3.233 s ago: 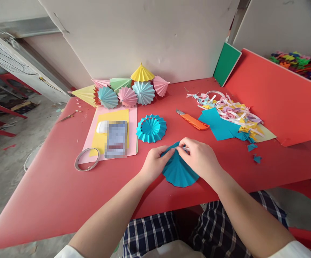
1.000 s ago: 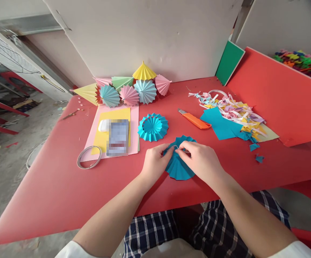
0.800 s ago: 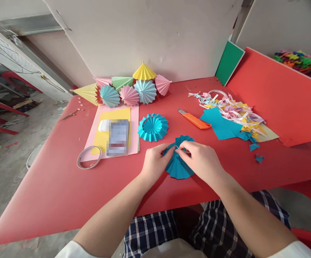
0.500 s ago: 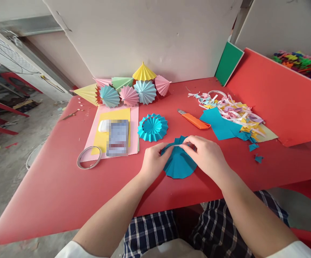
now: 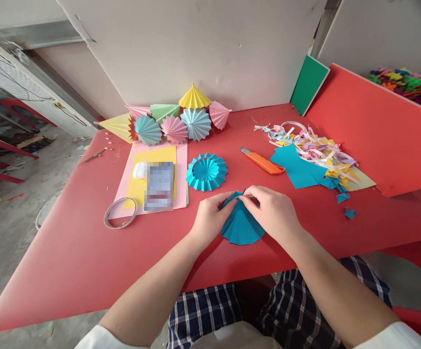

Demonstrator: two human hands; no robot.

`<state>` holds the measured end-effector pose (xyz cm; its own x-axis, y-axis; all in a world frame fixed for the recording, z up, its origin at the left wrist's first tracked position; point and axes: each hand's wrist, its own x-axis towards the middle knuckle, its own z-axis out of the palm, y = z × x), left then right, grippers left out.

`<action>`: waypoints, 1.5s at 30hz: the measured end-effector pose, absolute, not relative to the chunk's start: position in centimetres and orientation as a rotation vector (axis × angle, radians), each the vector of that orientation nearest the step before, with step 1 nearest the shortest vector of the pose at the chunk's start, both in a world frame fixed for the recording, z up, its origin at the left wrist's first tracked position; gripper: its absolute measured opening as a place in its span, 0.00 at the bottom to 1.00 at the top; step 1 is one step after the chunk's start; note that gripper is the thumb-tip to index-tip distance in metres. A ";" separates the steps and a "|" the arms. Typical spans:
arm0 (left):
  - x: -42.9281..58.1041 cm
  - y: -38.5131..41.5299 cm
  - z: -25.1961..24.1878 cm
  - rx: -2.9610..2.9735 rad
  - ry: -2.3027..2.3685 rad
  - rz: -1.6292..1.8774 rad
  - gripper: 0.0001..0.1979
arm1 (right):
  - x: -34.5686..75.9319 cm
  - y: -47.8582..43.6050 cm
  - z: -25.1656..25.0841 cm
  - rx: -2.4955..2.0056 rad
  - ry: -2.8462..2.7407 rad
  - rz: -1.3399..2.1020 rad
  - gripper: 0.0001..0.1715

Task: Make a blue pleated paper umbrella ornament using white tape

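A blue pleated paper disc (image 5: 242, 227) hangs fan-like between my hands, just above the front part of the red table. My left hand (image 5: 213, 211) pinches its upper left edge between thumb and fingers. Opposite it, my right hand (image 5: 268, 208) pinches the upper right edge. A thin pale strip shows between the fingertips, partly hidden by them. Behind my hands lies a finished-looking blue pleated paper ring (image 5: 198, 183) with a smaller pleated disc (image 5: 207, 170) inside it. An orange box cutter (image 5: 264, 163) rests to the right of these.
Small paper umbrellas (image 5: 195, 124) stand along the back wall. A phone (image 5: 159, 186) and a white case (image 5: 140, 170) lie on coloured sheets (image 5: 181, 194), beside a tape roll (image 5: 120, 213). Blue paper (image 5: 297, 167) and shredded strips (image 5: 315, 148) lie at right, before a red board (image 5: 384, 135).
The blue pleated disc has narrowed and tilted slightly between my hands, its far edge now lower. My right hand has shifted a little to the left.
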<state>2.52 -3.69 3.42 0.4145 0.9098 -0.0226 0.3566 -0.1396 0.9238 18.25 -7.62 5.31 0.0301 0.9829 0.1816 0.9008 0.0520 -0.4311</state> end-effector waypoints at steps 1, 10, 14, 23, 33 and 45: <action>2.5 -3.7 3.4 1.709 1.110 0.721 0.15 | 18.2 -7.6 5.2 -1.888 -1.908 0.233 0.10; 2.6 -4.0 3.3 1.772 1.158 0.719 0.13 | 18.0 -7.6 4.6 -1.898 -1.916 0.054 0.09; 2.6 -4.0 3.4 1.716 1.148 0.734 0.13 | 17.9 -7.6 4.6 -1.905 -1.908 0.056 0.09; 2.5 -3.9 3.5 1.590 1.128 0.748 0.14 | 18.4 -7.2 4.9 -1.928 -1.847 0.112 0.13; 2.7 -3.6 4.0 1.385 1.175 0.747 0.17 | 18.7 -7.2 4.7 -1.607 -1.776 0.211 0.07; 2.4 -2.9 3.6 1.010 1.127 0.795 0.18 | 17.4 -7.6 4.3 -1.229 -2.058 -0.019 0.03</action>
<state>2.36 -2.89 3.65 0.2596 0.9038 -0.3401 -0.0172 0.3565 0.9342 17.38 -7.58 4.27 -0.2789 0.7584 0.5891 0.7693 0.5436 -0.3356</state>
